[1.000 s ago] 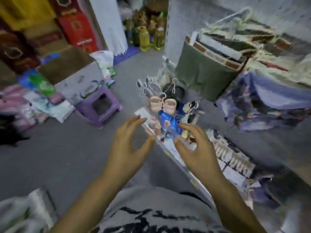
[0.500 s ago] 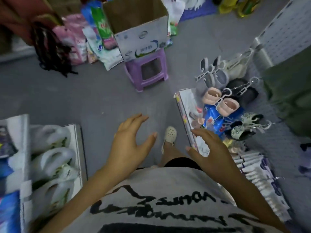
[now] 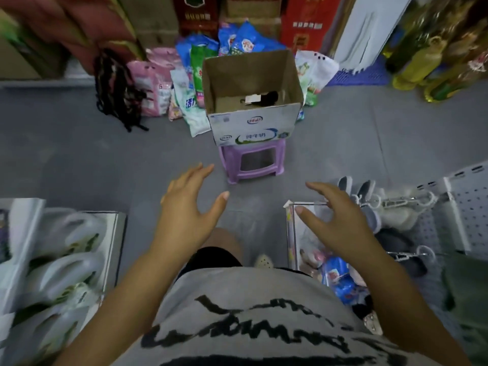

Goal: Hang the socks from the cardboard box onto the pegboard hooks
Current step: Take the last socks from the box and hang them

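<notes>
Grey floor (image 3: 79, 159) shows beneath the left hand (image 3: 190, 207) and right hand (image 3: 340, 215), both held out with fingers spread, grasping nothing. Ahead, the cardboard box (image 3: 250, 125) stands open on a purple stool (image 3: 250, 159), one dark sock (image 3: 269, 97) lying at its bottom near the right wall. More socks (image 3: 367, 191) hang from the pegboard (image 3: 472, 207) at right.

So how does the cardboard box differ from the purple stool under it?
The cardboard box is wider than the purple stool. The box is open on top and holds one dark sock pair with a card; the stool shows only a side opening. The box rests on the stool; the stool stands on the grey floor. Both stand upright.
</notes>
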